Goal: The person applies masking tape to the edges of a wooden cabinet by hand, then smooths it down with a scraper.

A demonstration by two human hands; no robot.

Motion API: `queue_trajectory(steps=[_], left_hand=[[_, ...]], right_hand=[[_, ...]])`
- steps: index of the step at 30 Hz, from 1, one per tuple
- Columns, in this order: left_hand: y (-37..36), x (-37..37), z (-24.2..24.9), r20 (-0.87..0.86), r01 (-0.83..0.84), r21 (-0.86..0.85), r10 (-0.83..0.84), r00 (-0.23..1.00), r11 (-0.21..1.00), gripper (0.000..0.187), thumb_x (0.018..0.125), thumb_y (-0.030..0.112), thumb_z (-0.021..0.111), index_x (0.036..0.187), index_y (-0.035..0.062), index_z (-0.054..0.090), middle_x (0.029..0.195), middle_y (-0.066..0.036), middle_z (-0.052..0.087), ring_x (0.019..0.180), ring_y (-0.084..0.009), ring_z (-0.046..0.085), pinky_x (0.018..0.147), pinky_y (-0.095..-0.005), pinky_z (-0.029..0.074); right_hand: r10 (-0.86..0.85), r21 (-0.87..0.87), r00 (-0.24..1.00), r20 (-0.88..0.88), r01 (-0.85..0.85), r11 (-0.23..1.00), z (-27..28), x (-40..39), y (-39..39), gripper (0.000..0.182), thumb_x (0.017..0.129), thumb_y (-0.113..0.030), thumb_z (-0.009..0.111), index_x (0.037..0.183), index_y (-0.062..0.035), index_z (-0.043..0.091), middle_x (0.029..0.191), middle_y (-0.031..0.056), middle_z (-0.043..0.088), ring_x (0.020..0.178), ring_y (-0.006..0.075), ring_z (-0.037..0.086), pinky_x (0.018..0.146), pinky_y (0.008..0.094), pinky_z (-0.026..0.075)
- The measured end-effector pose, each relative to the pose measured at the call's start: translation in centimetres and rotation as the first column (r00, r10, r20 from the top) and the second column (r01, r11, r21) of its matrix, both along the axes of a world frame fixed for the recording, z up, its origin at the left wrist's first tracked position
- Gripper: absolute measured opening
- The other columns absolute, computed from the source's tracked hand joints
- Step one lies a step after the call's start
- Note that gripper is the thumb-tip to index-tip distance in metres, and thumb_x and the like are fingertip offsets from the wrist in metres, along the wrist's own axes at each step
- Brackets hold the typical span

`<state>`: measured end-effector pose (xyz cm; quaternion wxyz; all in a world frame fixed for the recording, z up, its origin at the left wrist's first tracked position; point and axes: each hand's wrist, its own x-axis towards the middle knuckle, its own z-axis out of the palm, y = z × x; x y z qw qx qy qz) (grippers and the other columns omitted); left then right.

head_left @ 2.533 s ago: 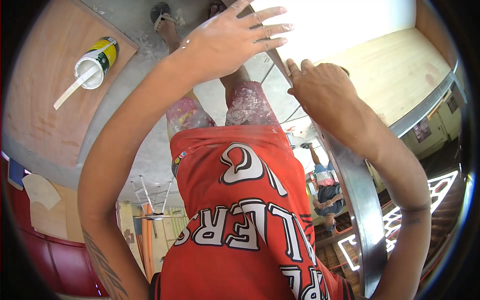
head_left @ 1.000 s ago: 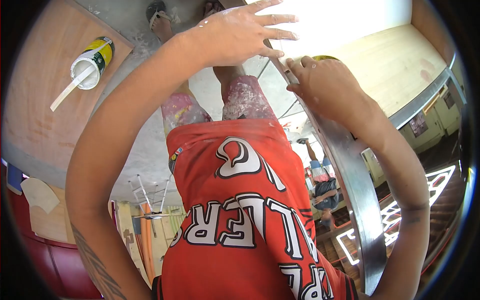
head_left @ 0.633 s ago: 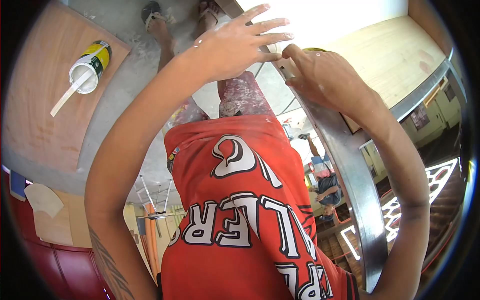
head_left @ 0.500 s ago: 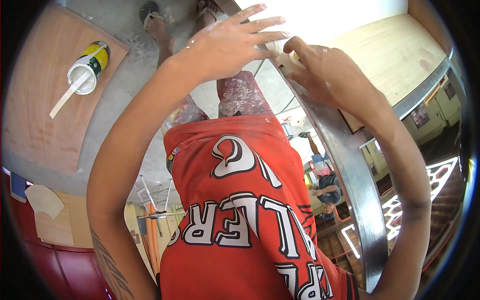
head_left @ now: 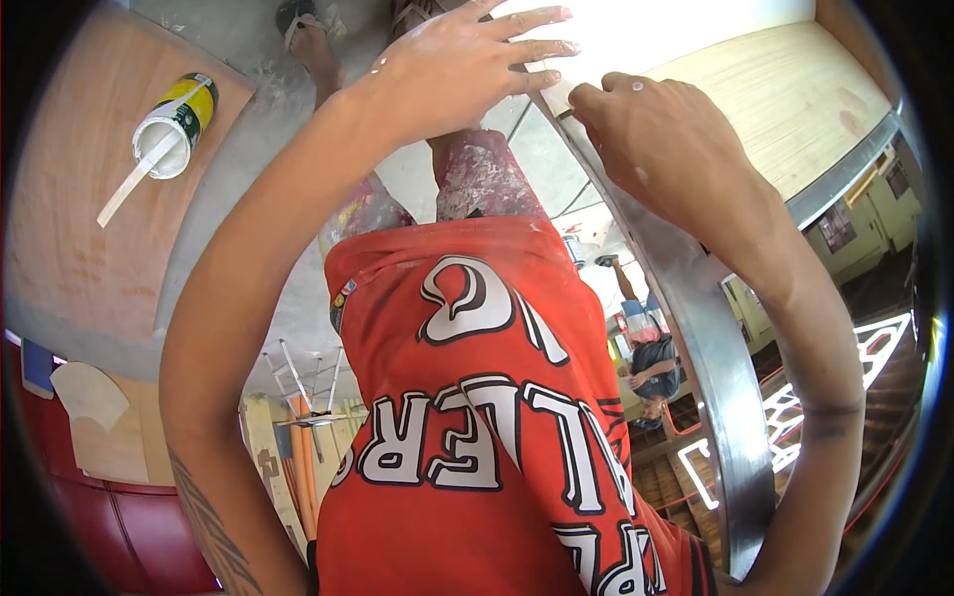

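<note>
My left hand (head_left: 452,74) is open, palm down, with its fingers spread toward the edge of a pale board (head_left: 755,94). Specks of white paint mark its skin. My right hand (head_left: 661,144) is beside it, close to the same edge, with fingers curled and knuckles facing up. A pale roll, like tape, showed in its grip a moment ago; the hand's back now hides it. A dark, shiny metal-like strip (head_left: 711,368) runs below my right hand and along my right side.
On a brown wooden panel (head_left: 99,129) at left stands an open paint can (head_left: 174,129) with a stir stick (head_left: 134,194) in it. A person (head_left: 651,368) is in the background at right. A folding metal stand (head_left: 308,387) appears beyond my left side.
My right hand has turned and shifted a little to the right, and the pale roll in it has gone out of sight. My left hand stays spread, almost in place.
</note>
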<state>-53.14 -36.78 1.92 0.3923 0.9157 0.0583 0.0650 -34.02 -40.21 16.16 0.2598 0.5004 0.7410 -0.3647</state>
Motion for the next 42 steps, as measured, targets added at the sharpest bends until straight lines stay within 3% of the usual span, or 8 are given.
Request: queue_trajectory(steps=[5, 12, 21, 26, 28, 31, 36, 42], left_hand=[[0.7, 0.6, 0.4, -0.038, 0.044, 0.034, -0.043, 0.998, 0.998, 0.043, 0.091, 0.021, 0.061, 0.133, 0.0143, 0.068, 0.158, -0.005, 0.049, 0.155, -0.0263, 0.031, 0.129, -0.056, 0.017], [1.2, -0.1, 0.9, -0.035, 0.079, 0.052, -0.077, 0.996, 0.995, 0.039, 0.093, 0.022, 0.059, 0.13, 0.0195, 0.071, 0.159, -0.004, 0.049, 0.156, -0.0253, 0.028, 0.131, -0.0557, 0.009], [0.1, 0.1, -0.3, 0.003, 0.036, 0.105, -0.036, 0.999, 0.994, 0.035, 0.096, 0.026, 0.057, 0.127, 0.0248, 0.073, 0.16, -0.003, 0.047, 0.157, -0.0257, 0.025, 0.13, -0.0581, 0.005], [-0.4, 0.6, 0.5, -0.116, 0.132, 0.114, -0.119, 0.986, 0.985, 0.037, 0.096, 0.027, 0.057, 0.13, 0.0264, 0.071, 0.161, -0.004, 0.046, 0.158, -0.0266, 0.024, 0.13, -0.0595, 0.005], [-0.9, 0.4, 0.8, -0.034, 0.004, 0.117, 0.0, 0.999, 0.993, 0.047, 0.088, 0.014, 0.065, 0.132, 0.0284, 0.069, 0.16, 0.004, 0.046, 0.156, -0.0185, 0.027, 0.131, -0.0509, 0.018], [-0.2, -0.2, 0.9, -0.087, 0.123, 0.153, -0.11, 0.99, 0.981, 0.041, 0.097, 0.026, 0.056, 0.136, 0.0264, 0.068, 0.162, -0.005, 0.044, 0.158, -0.0278, 0.023, 0.13, -0.0593, 0.006], [-0.8, 0.3, 0.6, -0.034, 0.084, 0.13, -0.08, 0.996, 0.988, 0.046, 0.096, 0.024, 0.056, 0.142, 0.0224, 0.062, 0.165, -0.006, 0.04, 0.159, -0.0275, 0.021, 0.13, -0.0582, 0.006], [-1.9, 0.6, -0.3, -0.017, 0.061, 0.087, -0.059, 0.998, 0.994, 0.05, 0.095, 0.026, 0.057, 0.145, 0.0209, 0.059, 0.164, -0.007, 0.04, 0.159, -0.0272, 0.02, 0.13, -0.0577, 0.008]], right_hand=[[0.165, -0.121, 0.986, 0.012, -0.162, 0.979, -1.0, -0.5, -0.2, 0.013, 0.08, -0.003, 0.064, 0.07, -0.0052, 0.072, 0.076, 0.0163, 0.072, 0.073, 0.0325, 0.074, 0.067, 0.042, 0.058], [0.335, -0.154, 0.942, 0.027, -0.328, 0.932, -3.2, -0.4, -0.3, 0.011, 0.086, -0.005, 0.064, 0.085, -0.0026, 0.074, 0.078, 0.0148, 0.073, 0.074, 0.0304, 0.074, 0.065, 0.0418, 0.058], [0.271, -0.352, 0.956, 0.109, -0.218, 0.91, -2.9, -0.9, -0.4, 0.019, 0.094, -0.018, 0.064, 0.104, -0.003, 0.071, 0.085, 0.0168, 0.07, 0.079, 0.0362, 0.069, 0.069, 0.0484, 0.053], [0.111, -0.223, 0.994, 0.003, -0.108, 0.969, -2.2, -0.7, -1.0, 0.023, 0.095, -0.016, 0.067, 0.109, 0.0018, 0.068, 0.08, 0.0195, 0.071, 0.077, 0.0363, 0.072, 0.067, 0.0489, 0.054], [0.094, -0.255, 0.996, -0.005, -0.092, 0.963, -2.2, -0.5, -0.8, 0.022, 0.095, -0.017, 0.068, 0.108, 0.0003, 0.069, 0.081, 0.0198, 0.071, 0.078, 0.0371, 0.072, 0.069, 0.0495, 0.054], [0.013, -0.285, 0.999, -0.047, -0.026, 0.958, -1.6, -0.3, 0.0, 0.02, 0.094, -0.017, 0.068, 0.106, -0.001, 0.069, 0.083, 0.0202, 0.071, 0.081, 0.0389, 0.071, 0.073, 0.0506, 0.053], [-0.139, -0.218, 0.978, -0.158, 0.103, 0.971, -0.9, 1.4, 0.2, 0.017, 0.094, -0.011, 0.065, 0.107, -0.0008, 0.066, 0.085, 0.0204, 0.071, 0.086, 0.0425, 0.069, 0.079, 0.0531, 0.052], [-0.042, -0.148, 0.982, -0.183, 0.015, 0.989, -0.1, 1.5, -1.0, 0.028, 0.095, -0.015, 0.065, 0.117, 0.0014, 0.062, 0.08, 0.0181, 0.07, 0.081, 0.0395, 0.069, 0.075, 0.0504, 0.053]])
